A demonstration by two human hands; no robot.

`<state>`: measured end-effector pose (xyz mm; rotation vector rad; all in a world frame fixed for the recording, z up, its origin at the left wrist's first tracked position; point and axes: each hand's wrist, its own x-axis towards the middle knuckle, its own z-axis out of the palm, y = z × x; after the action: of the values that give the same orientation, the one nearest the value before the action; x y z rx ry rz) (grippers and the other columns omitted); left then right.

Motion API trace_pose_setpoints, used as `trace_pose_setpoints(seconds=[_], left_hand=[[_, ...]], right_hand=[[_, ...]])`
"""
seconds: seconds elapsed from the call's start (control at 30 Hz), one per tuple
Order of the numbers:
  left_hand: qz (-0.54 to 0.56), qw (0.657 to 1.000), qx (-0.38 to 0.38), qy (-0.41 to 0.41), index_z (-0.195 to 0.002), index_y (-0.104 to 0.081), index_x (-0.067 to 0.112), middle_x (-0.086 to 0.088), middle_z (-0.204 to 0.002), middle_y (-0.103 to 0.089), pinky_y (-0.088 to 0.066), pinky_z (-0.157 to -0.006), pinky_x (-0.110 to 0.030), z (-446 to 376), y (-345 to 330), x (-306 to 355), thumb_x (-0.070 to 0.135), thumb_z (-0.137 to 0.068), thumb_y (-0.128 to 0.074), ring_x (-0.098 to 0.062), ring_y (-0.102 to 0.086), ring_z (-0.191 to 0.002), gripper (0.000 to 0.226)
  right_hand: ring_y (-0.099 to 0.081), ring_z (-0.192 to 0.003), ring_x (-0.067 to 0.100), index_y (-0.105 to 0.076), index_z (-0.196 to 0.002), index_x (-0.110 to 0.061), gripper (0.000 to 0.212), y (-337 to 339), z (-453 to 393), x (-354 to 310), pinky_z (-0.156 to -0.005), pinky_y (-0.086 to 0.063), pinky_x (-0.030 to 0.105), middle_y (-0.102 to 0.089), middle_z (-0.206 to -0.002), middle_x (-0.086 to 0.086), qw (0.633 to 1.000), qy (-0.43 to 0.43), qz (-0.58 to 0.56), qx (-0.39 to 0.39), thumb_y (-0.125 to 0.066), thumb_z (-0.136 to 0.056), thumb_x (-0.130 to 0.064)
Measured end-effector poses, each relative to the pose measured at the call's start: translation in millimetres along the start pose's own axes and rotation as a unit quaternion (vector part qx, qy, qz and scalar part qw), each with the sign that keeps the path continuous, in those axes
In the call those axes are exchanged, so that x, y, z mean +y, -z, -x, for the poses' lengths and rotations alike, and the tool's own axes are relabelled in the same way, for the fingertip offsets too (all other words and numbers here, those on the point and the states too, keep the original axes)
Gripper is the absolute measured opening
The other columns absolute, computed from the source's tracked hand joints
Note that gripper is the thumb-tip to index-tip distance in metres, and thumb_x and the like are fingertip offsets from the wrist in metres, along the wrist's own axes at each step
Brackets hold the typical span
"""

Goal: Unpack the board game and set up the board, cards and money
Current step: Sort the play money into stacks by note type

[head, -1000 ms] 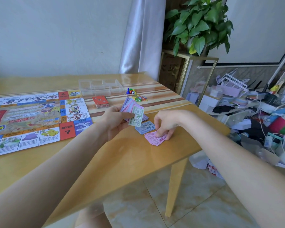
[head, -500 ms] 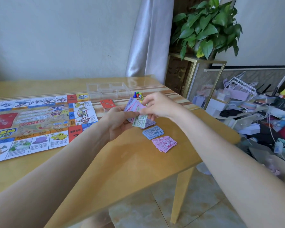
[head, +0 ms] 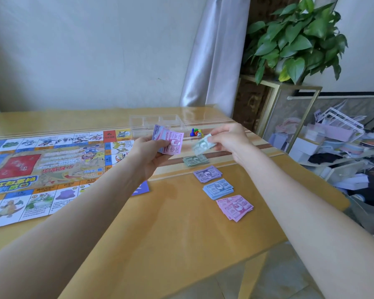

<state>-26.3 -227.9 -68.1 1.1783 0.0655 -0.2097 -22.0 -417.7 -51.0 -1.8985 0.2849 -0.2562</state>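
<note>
The colourful game board (head: 52, 169) lies flat on the left of the wooden table (head: 171, 244). My left hand (head: 147, 152) holds a fan of pink and purple play-money notes (head: 170, 142) above the board's right edge. My right hand (head: 227, 137) pinches a single green note (head: 202, 145) just above a small green money pile (head: 195, 160). Nearer me lie a purple pile (head: 207, 174), a blue pile (head: 218, 188) and a pink pile (head: 234, 207) in a row.
A clear plastic tray (head: 158, 123) stands behind my hands, with coloured pawns and dice (head: 195, 133) to its right. A potted plant (head: 296, 39) on a gold-framed stand (head: 279, 104) and cluttered shelves (head: 333, 147) lie beyond the table's right edge.
My right hand left the pink pile, reached to the notes in my left hand, and pulled a green note off to the right. The view has tilted so more piles show.
</note>
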Motion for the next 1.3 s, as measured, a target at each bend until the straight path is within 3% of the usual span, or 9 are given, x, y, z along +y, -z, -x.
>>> trace_pose_setpoints(seconds=[0.13, 0.23, 0.37, 0.47, 0.53, 0.67, 0.8, 1.0, 1.3], left_hand=[[0.001, 1.000, 0.008, 0.005, -0.118, -0.053, -0.002, -0.011, -0.089, -0.063, -0.057, -0.058, -0.024, -9, 8, -3, -0.008, -0.089, -0.051, -0.018, -0.062, -0.075, 0.029], [0.001, 1.000, 0.009, 0.014, -0.119, -0.053, -0.004, -0.012, -0.090, -0.063, -0.057, -0.052, -0.025, -12, 12, -6, -0.008, -0.089, -0.051, -0.019, -0.064, -0.071, 0.030], [-0.022, 0.999, -0.012, 0.026, -0.118, -0.055, -0.002, -0.011, -0.089, -0.064, -0.057, -0.054, -0.023, -13, 16, -12, -0.006, -0.090, -0.052, -0.018, -0.064, -0.070, 0.029], [-0.045, 0.999, -0.017, 0.025, -0.116, -0.058, 0.002, -0.008, -0.086, -0.065, -0.057, -0.061, -0.020, -14, 17, -16, -0.003, -0.089, -0.055, -0.013, -0.064, -0.067, 0.028], [-0.046, 0.998, -0.022, 0.024, -0.112, -0.059, 0.003, -0.007, -0.085, -0.066, -0.057, -0.061, -0.020, -13, 15, -18, -0.003, -0.088, -0.056, -0.011, -0.065, -0.063, 0.025], [-0.055, 0.997, -0.052, 0.015, -0.103, -0.061, 0.005, -0.008, -0.084, -0.066, -0.057, -0.060, -0.020, -6, 6, -19, -0.004, -0.088, -0.054, -0.014, -0.063, -0.068, 0.019], [-0.068, 0.994, -0.086, 0.014, -0.092, -0.064, 0.008, -0.006, -0.078, -0.068, -0.058, -0.063, -0.021, 2, 2, -18, -0.005, -0.090, -0.051, -0.012, -0.066, -0.064, 0.018], [-0.062, 0.995, -0.082, 0.008, -0.099, -0.061, 0.006, -0.007, -0.083, -0.067, -0.056, -0.058, -0.020, 9, -3, -17, -0.007, -0.090, -0.051, -0.011, -0.067, -0.063, 0.019], [-0.097, 0.988, -0.117, 0.027, -0.098, -0.063, 0.010, -0.008, -0.089, -0.070, -0.058, -0.067, -0.023, 22, -18, -35, -0.006, -0.087, -0.055, -0.015, -0.067, -0.075, 0.021]], right_hand=[[-0.056, -0.057, 0.014, -0.060, -0.067, -0.014, 0.021, -19, -15, 13, -0.044, -0.045, 0.016, -0.065, -0.086, 0.010, 0.995, -0.012, 0.103, 0.009, -0.071, -0.076, 0.003], [-0.060, -0.078, 0.022, -0.060, -0.069, -0.016, 0.020, -30, -21, 23, -0.066, -0.048, 0.025, -0.066, -0.100, 0.009, 0.980, 0.010, 0.196, 0.013, -0.073, -0.074, -0.001], [-0.057, -0.099, 0.022, -0.065, -0.081, -0.020, 0.016, -31, -19, 31, -0.072, -0.039, 0.023, -0.062, -0.109, 0.005, 0.947, 0.045, 0.318, 0.011, -0.067, -0.077, -0.004], [-0.057, -0.085, 0.017, -0.068, -0.084, -0.015, 0.003, -27, -15, 18, -0.065, -0.040, 0.023, -0.065, -0.095, 0.003, 0.981, 0.066, 0.180, 0.018, -0.068, -0.082, -0.013], [-0.051, -0.066, 0.012, -0.065, -0.087, -0.012, 0.009, -25, -6, 2, -0.052, -0.038, 0.021, -0.061, -0.082, 0.002, 0.994, 0.038, 0.032, -0.095, -0.069, -0.084, -0.020], [-0.049, -0.042, 0.001, -0.063, -0.097, -0.003, 0.022, -29, 9, -13, -0.039, -0.035, 0.013, -0.060, -0.069, 0.003, 0.970, 0.080, 0.134, -0.187, -0.072, -0.081, -0.015], [-0.048, -0.051, 0.013, -0.062, -0.096, -0.002, 0.017, -26, 12, -11, -0.044, -0.040, 0.018, -0.062, -0.067, 0.005, 0.969, 0.082, 0.125, -0.198, -0.069, -0.081, -0.003], [-0.054, -0.044, 0.004, -0.061, -0.104, 0.001, 0.021, -11, 17, -12, -0.046, -0.046, 0.016, -0.065, -0.074, 0.009, 0.968, 0.065, 0.126, -0.205, -0.066, -0.083, 0.000], [-0.058, -0.066, 0.014, -0.059, -0.114, -0.002, 0.032, 15, 32, -7, -0.063, -0.048, 0.024, -0.064, -0.079, 0.008, 0.951, 0.041, 0.183, -0.246, -0.065, -0.083, 0.001]])
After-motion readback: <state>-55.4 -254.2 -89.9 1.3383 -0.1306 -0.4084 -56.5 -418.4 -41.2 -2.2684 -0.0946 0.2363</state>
